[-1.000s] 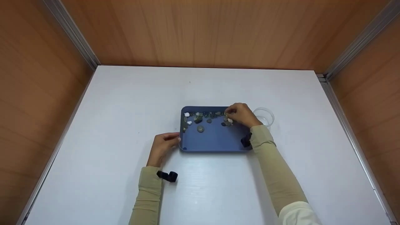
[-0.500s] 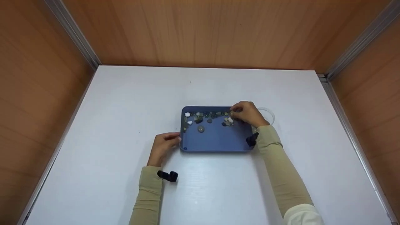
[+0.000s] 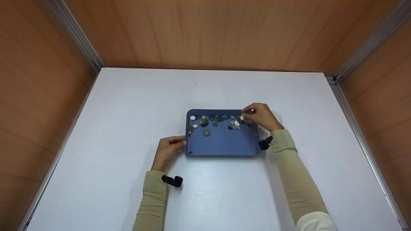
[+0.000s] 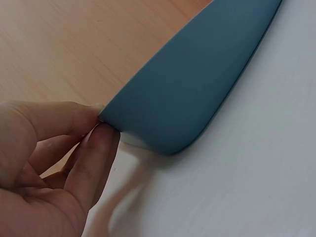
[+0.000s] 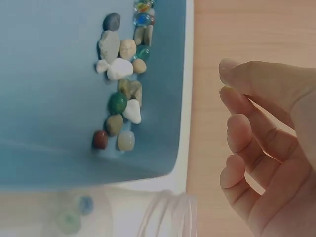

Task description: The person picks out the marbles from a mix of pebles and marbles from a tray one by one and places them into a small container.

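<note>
My left hand pinches blue plastic tray rim; right hand pinching small white pebble, likely mid-transfer; next, carry over clear cup.

Tray sits at the middle of the table. Pebbles lie in the tray along its far edge and far-left corner. Clear cup stands just right of the tray's far-right corner. Left hand at the tray's near-left corner; right hand over the far-right corner.
</note>
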Motion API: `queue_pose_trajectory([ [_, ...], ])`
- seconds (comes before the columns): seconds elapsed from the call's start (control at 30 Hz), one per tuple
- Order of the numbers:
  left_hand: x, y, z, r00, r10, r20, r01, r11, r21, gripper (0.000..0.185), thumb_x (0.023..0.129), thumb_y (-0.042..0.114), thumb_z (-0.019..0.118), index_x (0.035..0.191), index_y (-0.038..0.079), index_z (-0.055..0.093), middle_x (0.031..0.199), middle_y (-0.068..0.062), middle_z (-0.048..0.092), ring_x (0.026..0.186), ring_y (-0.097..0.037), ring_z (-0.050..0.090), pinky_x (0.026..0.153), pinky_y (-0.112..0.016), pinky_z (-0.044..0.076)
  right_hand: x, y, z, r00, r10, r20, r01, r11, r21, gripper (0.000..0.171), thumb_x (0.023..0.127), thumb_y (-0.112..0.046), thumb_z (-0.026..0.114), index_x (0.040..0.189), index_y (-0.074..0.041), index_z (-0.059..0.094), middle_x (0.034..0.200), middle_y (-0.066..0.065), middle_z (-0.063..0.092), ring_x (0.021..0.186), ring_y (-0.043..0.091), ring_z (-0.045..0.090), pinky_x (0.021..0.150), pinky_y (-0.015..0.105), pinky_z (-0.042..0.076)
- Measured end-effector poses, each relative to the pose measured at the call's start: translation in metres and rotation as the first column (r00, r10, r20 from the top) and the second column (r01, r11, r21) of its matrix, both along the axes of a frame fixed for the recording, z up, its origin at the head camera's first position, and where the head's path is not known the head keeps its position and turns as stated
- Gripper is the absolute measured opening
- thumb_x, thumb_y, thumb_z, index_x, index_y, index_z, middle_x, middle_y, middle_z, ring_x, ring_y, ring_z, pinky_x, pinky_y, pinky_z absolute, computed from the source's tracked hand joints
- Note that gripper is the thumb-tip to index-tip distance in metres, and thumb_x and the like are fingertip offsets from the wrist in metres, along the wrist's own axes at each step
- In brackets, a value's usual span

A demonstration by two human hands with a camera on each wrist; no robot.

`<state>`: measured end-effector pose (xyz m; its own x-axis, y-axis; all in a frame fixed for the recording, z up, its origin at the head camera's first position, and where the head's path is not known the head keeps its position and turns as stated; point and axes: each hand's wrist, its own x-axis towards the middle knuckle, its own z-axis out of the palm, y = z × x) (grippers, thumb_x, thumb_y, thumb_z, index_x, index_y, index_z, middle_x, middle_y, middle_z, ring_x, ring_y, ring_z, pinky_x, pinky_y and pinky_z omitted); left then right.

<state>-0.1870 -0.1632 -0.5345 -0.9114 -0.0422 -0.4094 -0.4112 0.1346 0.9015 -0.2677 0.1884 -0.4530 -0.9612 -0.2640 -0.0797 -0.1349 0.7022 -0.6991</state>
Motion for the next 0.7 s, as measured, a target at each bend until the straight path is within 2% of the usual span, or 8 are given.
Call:
queue_pose_trajectory([
  [0.33, -0.001, 0.0, -0.001, 1.0, 0.002, 0.015, -0.002, 1.0, -0.003, 0.029, 0.083, 0.008, 0.072, 0.112, 0.007, 0.071, 0.116, -0.013, 0.068, 0.101, -0.019, 0.064, 0.088, -0.03, 0.053, 0.004, 0.015, 0.005, 0.999, -0.013, -0.053, 0.014, 1.0, 0.014, 0.022, 0.089, -0.014, 0.068, 0.109, -0.003, 0.072, 0.106, 0.012, 0.068, 0.077, 0.022, 0.055, 0.064, 0.031, 0.046],
  [0.7, -0.001, 0.0, -0.001, 1.0, 0.004, 0.008, -0.004, 1.0, 0.012, 0.028, 0.083, 0.008, 0.072, 0.111, 0.007, 0.072, 0.113, -0.012, 0.069, 0.097, -0.017, 0.064, 0.084, -0.028, 0.053, 0.008, 0.03, 0.01, 0.997, -0.04, -0.064, 0.041, 0.999, 0.021, 0.02, 0.089, -0.015, 0.068, 0.107, -0.006, 0.073, 0.106, 0.013, 0.069, 0.077, 0.022, 0.054, 0.068, 0.033, 0.045],
])
